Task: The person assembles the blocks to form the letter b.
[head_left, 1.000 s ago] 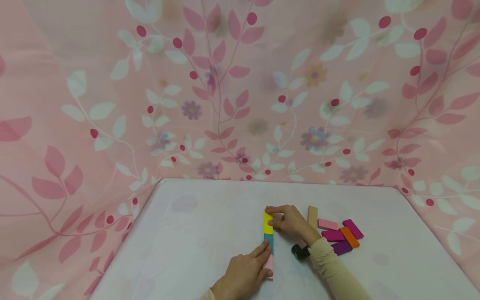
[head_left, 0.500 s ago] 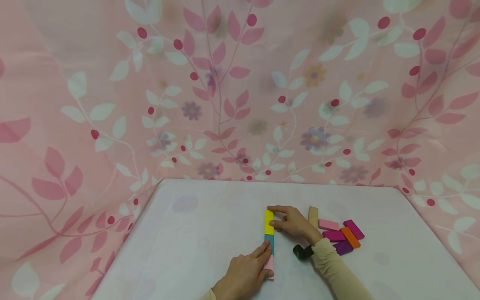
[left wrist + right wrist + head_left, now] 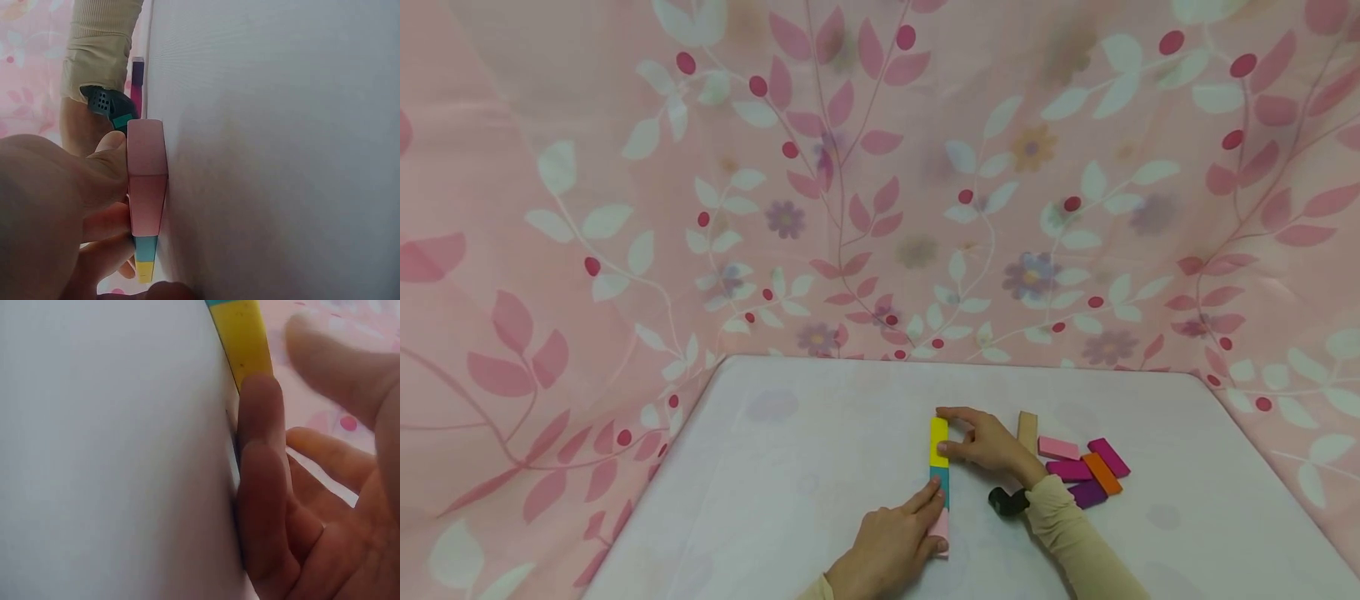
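pink cloth [image 3: 880,208] printed with leaves, berries and flowers hangs behind a white table [image 3: 790,483] and along its sides. roughly midway between the table's left and right edges, and well apart from the far edge, three blocks lie end to end in a straight row: a yellow block [image 3: 938,435] farthest off, a teal block [image 3: 940,472] in the middle, a pale pink block [image 3: 941,525] nearest. the left hand [image 3: 889,542] presses from above, forefinger stretched onto the teal block and thumb at the pale pink block's near end, fingers extended rather than clenched; it hides part of both. the right hand [image 3: 990,443] has its forefinger straight and touching the yellow block's far end; its thumb hangs by that block's right side, and the right wrist view shows a gap there, so the fingers look loose rather than grasping. farther out, toward the table's right edge, a tan block [image 3: 1027,429] points at the far edge, its near part behind the right hand, with a second pink block [image 3: 1059,448] just beside it. past those lie two magenta blocks [image 3: 1069,472] with an orange block [image 3: 1102,474] slanting between; whether it rests on either i cannot tell. a purple block [image 3: 1090,494] is partly hidden by the right sleeve [image 3: 1078,529], which, with a dark device [image 3: 1004,502] at its cuff, stands between the row and these blocks.
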Tool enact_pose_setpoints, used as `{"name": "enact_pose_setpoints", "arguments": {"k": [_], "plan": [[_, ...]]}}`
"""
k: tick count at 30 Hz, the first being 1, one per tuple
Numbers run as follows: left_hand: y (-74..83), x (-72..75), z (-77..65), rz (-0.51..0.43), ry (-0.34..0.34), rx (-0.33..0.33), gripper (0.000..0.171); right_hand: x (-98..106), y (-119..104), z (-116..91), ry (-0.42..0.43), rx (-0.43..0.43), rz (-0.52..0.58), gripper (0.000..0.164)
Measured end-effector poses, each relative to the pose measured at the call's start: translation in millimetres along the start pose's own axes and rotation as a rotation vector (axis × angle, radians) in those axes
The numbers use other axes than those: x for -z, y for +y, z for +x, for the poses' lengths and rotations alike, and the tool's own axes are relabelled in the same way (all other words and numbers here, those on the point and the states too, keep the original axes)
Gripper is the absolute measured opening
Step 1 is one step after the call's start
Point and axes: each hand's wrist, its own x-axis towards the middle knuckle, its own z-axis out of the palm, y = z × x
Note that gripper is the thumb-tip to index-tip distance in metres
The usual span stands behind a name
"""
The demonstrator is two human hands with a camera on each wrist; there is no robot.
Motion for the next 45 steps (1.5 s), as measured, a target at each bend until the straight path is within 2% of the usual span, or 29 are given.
{"name": "enact_pose_setpoints", "arguments": {"k": [5,7,9,15,19,22,27,34,45], "plan": [[-0.9,-2.4,-0.8,0.017,0.015,-0.012,0.063,9.3,5.5,-2.8,0.048,0.009,-0.054,0.063],[-1.1,-3.1,-0.8,0.023,0.016,-0.014,0.064,17.7,7.2,-5.1,0.067,-0.018,-0.060,0.065],[-1.6,-4.0,-0.5,0.028,0.019,-0.016,0.064,28.8,8.7,-7.8,0.092,-0.055,-0.098,0.067],[-1.2,-4.4,-0.5,0.023,0.022,-0.017,0.064,73.5,13.9,-27.1,0.180,-0.148,-0.301,0.070],[-0.8,-3.6,-1.2,0.023,0.031,-0.016,0.064,97.2,19.4,-42.2,0.170,-0.214,-0.314,0.074],[-0.4,-3.6,-2.1,0.022,0.035,-0.018,0.063,106.5,22.3,-50.2,0.135,-0.266,-0.308,0.078],[0.2,-3.6,-2.4,0.021,0.033,-0.019,0.064,111.1,24.0,-54.0,0.092,-0.304,-0.310,0.074],[-1.7,-4.5,-2.2,0.038,0.053,-0.027,0.062,106.4,22.4,-49.4,0.084,-0.285,-0.343,0.065],[-2.3,-4.4,-0.6,0.017,0.041,-0.019,0.063,94.4,35.4,-41.5,0.218,-0.277,-0.382,0.063]]}}
